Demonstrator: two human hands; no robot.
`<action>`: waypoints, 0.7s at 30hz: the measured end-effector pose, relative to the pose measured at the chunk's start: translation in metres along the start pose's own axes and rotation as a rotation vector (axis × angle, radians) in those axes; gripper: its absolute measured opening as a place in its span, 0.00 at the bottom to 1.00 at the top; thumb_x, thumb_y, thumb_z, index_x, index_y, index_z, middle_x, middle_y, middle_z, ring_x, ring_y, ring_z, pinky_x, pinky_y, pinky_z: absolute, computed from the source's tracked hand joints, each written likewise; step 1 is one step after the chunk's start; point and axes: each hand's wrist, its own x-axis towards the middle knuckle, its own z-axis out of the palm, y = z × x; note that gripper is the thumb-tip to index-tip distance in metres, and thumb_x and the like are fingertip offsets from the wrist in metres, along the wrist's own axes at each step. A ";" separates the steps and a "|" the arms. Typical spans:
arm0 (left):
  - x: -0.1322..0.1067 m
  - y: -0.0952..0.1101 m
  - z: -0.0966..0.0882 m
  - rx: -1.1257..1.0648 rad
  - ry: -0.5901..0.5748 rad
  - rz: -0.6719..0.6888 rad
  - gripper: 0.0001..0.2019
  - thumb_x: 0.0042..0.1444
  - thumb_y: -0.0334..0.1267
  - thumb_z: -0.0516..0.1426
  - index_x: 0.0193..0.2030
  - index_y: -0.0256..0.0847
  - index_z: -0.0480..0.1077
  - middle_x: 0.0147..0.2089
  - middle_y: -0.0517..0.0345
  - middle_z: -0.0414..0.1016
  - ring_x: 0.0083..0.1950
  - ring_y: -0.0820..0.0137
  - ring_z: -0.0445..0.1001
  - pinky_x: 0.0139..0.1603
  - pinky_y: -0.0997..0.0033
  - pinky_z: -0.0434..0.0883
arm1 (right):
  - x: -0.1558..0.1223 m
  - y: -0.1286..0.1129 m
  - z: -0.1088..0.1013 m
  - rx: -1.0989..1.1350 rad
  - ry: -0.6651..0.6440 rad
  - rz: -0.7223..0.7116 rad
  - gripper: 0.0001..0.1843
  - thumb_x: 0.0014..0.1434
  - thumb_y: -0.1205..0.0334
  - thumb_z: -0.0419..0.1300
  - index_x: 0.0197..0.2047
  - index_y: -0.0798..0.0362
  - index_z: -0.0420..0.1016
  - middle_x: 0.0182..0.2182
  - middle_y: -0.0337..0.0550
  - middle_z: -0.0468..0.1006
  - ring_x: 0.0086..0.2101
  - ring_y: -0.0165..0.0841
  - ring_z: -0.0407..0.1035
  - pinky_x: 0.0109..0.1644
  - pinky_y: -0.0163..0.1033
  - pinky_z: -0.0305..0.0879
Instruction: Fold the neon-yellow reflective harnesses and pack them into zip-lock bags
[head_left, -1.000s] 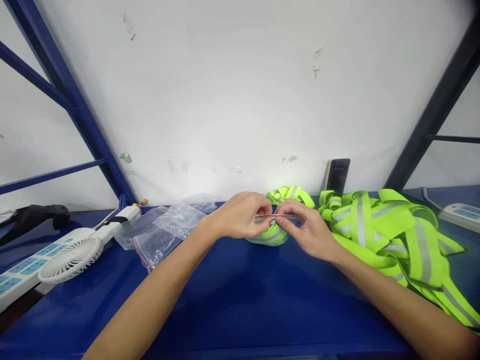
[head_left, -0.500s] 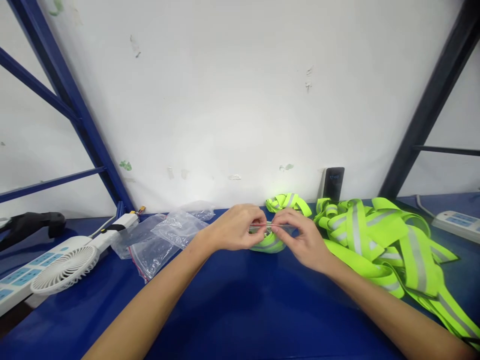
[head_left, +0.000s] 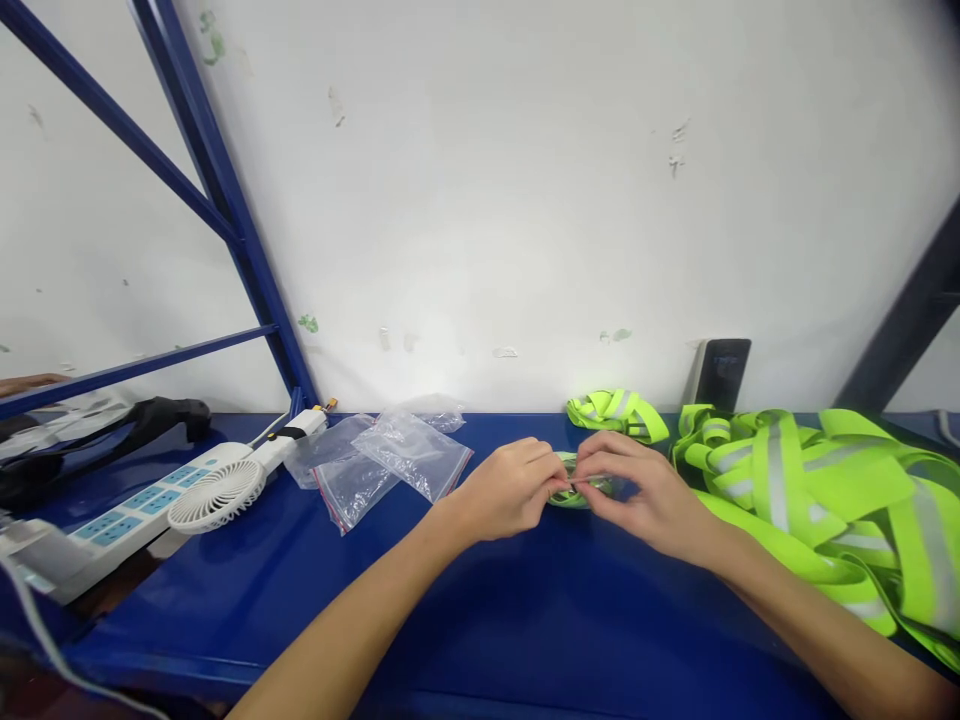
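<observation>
Over the near part of the blue table (head_left: 525,620), the left hand (head_left: 517,488) and the right hand (head_left: 643,490) met almost fingertip to fingertip, each pinching the top edge of a clear bag (head_left: 571,499) between thumb and fingers. The bag, with something green in it, sat between and just behind the hands, which partly hid it; whether its base touched the table could not be told. To the right lay a heap of yellow-green straps (head_left: 780,490) with silver stripes. To the left were a white fan (head_left: 217,496), a power strip (head_left: 139,510) and flat plastic bags (head_left: 420,455), overlapping. Farther back, a small strap bundle (head_left: 616,412) lay near the wall (head_left: 487,200).
</observation>
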 end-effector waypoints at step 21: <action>-0.010 -0.013 0.001 0.087 -0.079 -0.048 0.13 0.69 0.42 0.48 0.43 0.38 0.71 0.36 0.53 0.74 0.38 0.69 0.73 0.40 0.69 0.70 | -0.004 0.018 0.005 -0.058 0.015 -0.004 0.06 0.63 0.60 0.59 0.38 0.47 0.78 0.39 0.46 0.77 0.40 0.40 0.71 0.45 0.48 0.68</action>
